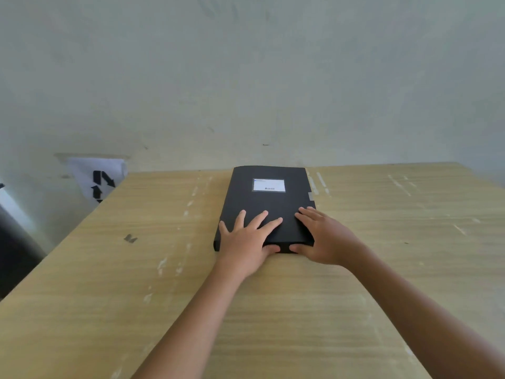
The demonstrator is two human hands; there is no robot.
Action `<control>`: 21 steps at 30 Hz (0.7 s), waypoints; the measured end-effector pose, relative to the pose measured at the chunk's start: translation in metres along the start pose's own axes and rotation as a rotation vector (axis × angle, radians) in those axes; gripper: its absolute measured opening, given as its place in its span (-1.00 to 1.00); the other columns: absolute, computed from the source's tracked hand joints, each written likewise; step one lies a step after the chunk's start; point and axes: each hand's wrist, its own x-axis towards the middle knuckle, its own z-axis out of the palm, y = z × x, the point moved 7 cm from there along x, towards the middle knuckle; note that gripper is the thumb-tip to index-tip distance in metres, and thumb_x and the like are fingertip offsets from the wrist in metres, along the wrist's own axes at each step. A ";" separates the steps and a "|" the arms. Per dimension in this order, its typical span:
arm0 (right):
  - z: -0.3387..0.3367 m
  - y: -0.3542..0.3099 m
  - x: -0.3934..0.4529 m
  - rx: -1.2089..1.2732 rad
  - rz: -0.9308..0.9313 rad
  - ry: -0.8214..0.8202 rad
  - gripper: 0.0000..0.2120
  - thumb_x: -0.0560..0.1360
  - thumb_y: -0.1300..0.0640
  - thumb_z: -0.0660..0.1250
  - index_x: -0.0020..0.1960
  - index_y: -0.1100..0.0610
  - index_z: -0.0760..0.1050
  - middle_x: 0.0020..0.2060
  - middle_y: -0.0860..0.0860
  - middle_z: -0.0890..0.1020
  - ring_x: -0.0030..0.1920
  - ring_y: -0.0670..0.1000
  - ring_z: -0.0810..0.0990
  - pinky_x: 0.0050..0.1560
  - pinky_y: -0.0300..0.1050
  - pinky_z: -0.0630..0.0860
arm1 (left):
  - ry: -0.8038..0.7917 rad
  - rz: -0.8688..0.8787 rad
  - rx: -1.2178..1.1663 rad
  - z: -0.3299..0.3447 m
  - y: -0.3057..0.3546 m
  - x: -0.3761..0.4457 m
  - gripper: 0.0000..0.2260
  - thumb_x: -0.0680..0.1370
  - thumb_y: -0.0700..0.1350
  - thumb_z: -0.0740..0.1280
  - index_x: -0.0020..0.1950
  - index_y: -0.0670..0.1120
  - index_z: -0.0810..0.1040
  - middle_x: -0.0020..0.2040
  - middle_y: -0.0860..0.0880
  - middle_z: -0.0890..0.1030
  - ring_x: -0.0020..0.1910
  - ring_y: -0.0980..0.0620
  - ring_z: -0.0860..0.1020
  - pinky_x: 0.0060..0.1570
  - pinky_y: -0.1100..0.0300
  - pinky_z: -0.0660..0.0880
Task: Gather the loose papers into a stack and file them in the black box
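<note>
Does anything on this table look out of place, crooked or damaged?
Nothing serious stands out. The black box lies closed and flat on the table, turned slightly, with the left hand and right hand resting on its near end. No loose papers show. The tabletop only has pale scuff marks.

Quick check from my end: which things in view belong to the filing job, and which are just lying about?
Job:
- black box, closed, flat on the table
- left hand and right hand, both resting on its near end

Lying about:
- white sheet with black arrows, beyond the table's left edge

No loose papers show.
</note>
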 end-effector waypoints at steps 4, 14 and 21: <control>-0.009 0.034 0.005 -0.037 0.080 -0.008 -0.23 0.53 -0.19 0.32 0.57 0.16 0.13 0.58 0.01 0.15 0.59 0.00 0.05 0.52 -0.01 0.23 | -0.015 0.002 0.015 0.005 0.035 0.032 -0.44 0.63 0.31 0.11 0.58 0.38 -0.04 0.66 0.18 -0.02 0.63 -0.22 -0.08 0.43 -0.46 0.01; -0.013 0.054 0.026 -0.065 0.130 0.054 -0.42 0.61 -0.01 0.27 0.52 0.20 0.19 0.53 0.06 0.25 0.56 0.04 0.14 0.49 -0.08 0.23 | -0.100 -0.041 0.018 0.007 0.053 0.083 -0.42 0.65 0.28 0.10 0.60 0.35 -0.09 0.67 0.15 -0.09 0.62 -0.27 -0.16 0.43 -0.50 -0.05; -0.047 0.041 0.023 0.149 0.224 -0.020 -0.36 0.55 -0.10 0.29 0.52 0.16 0.26 0.50 0.09 0.33 0.50 0.13 0.28 0.43 0.05 0.34 | -0.044 -0.072 -0.101 -0.023 0.042 0.073 -0.35 0.56 0.43 0.03 0.62 0.31 -0.03 0.66 0.14 -0.03 0.64 -0.12 -0.06 0.52 -0.28 0.05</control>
